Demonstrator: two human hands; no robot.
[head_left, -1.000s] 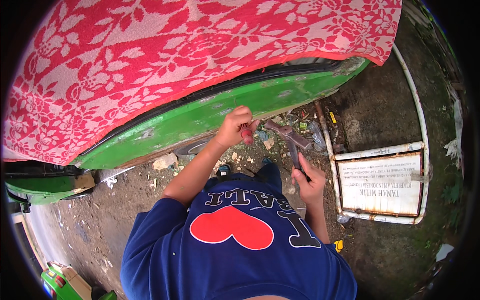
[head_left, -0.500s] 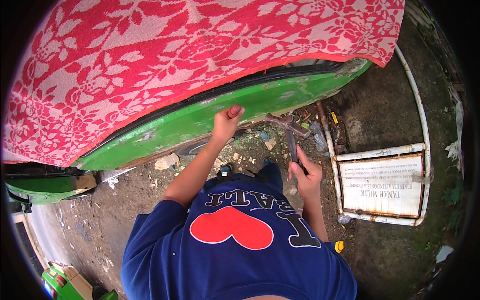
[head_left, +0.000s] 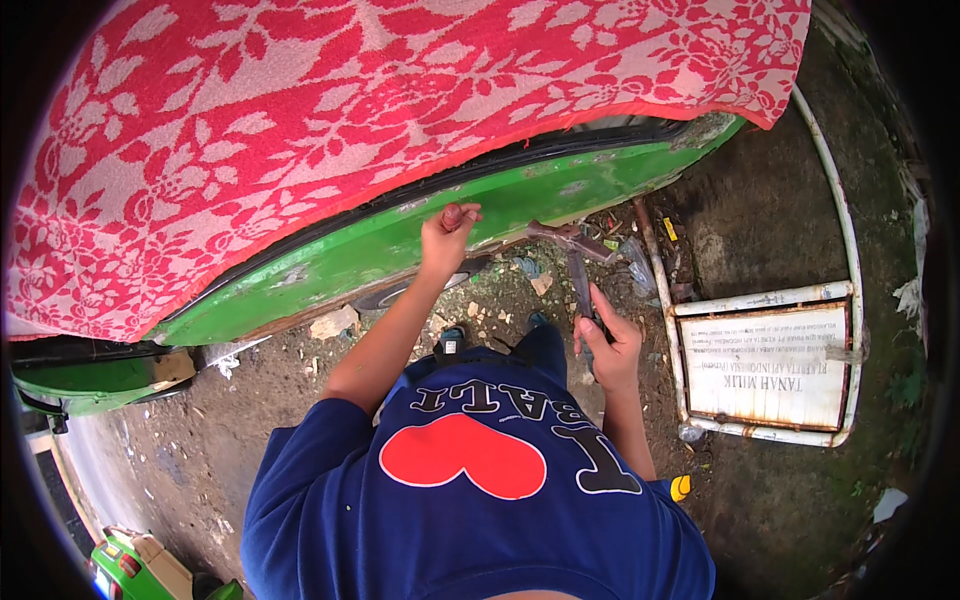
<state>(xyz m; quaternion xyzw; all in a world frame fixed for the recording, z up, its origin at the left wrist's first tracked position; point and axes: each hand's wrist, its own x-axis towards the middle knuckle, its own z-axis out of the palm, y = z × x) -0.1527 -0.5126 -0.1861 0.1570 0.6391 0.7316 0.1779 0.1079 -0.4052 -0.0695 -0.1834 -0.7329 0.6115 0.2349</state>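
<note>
My left hand grips a short reddish rod-like tool, seen end-on, in front of the scuffed green vehicle panel. Whether the tool touches the panel I cannot tell. My right hand is closed round the dark handle of a hammer. The hammer's rusty head is held up near the panel's lower edge, to the right of the left hand. A red and pale floral cloth drapes over the vehicle above a dark window strip.
A rusty white tubular frame with a sign board lies at the right. Rubble and plastic litter are strewn below the panel, near my feet. Other green bodywork is at the left, and a green vehicle at lower left.
My left hand has moved up and leftward with the tool, whose angle has shifted. My right hand and the hammer have risen slightly and moved a little left.
</note>
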